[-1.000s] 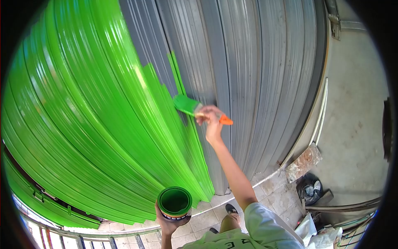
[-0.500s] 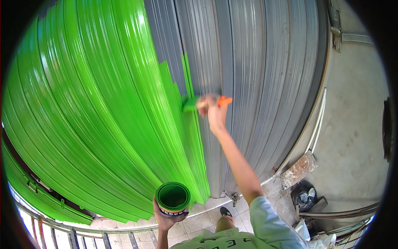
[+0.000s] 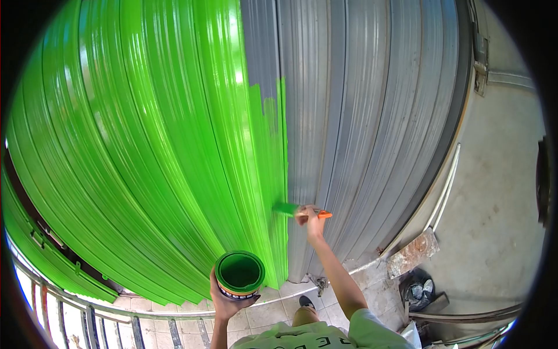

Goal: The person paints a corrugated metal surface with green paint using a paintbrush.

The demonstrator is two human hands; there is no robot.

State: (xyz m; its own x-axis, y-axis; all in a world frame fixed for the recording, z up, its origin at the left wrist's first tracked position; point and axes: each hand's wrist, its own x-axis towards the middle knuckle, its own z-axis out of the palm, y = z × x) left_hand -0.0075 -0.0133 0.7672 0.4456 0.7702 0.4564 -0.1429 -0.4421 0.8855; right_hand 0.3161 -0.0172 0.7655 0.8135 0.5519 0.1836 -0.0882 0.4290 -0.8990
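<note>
My right hand (image 3: 310, 217) is closed around a paintbrush (image 3: 286, 208) with an orange handle end. Green paint coats its bristles, which touch the ribbed metal shutter (image 3: 325, 145) near the border of green and grey. The left part of the shutter is glossy green; the right part is bare grey, and the border is ragged higher up. Low in front of me, my left hand (image 3: 226, 301) grips a paint can (image 3: 240, 273) from the side and below. The can is open at the top, with green paint inside and on its rim.
A metal railing (image 3: 116, 317) curves along the lower left. Pale floor tiles (image 3: 264, 314) lie below. At right stand a plain wall (image 3: 494, 174), white pipes (image 3: 444, 189), a stained board (image 3: 414, 253) and a black bag (image 3: 418, 291) of rubbish.
My right hand has moved the paintbrush down the shutter, and the strip beside the border shows more green. The view has shifted slightly. The can stays low in my left hand.
</note>
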